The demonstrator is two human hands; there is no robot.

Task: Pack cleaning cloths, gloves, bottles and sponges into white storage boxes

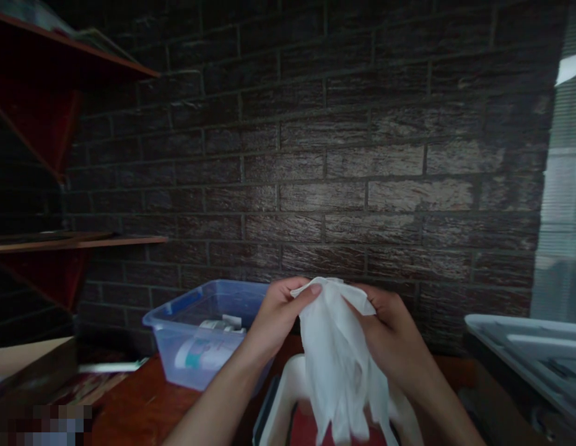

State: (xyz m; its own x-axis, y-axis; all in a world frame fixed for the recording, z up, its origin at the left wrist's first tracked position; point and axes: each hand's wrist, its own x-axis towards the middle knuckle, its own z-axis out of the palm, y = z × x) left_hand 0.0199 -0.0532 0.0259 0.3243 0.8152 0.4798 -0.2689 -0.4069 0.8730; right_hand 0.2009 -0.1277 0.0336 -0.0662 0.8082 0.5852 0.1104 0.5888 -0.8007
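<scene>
Both my hands hold up a thin white cloth or wipe (pixel 337 365) in front of me. My left hand (pixel 276 316) pinches its top edge with thumb and fingers. My right hand (pixel 390 334) grips the cloth's right side, fingers closed round it. The cloth hangs down in loose folds over a white container (pixel 283 396) with a red inside, low in the middle.
A clear blue plastic tub (pixel 199 334) holding a white bottle sits on the reddish wooden table (pixel 139 402) at left. Wooden shelves (pixel 74 241) stand at far left. A grey tray (pixel 529 353) lies at right. A dark brick wall (pixel 339 155) is close behind.
</scene>
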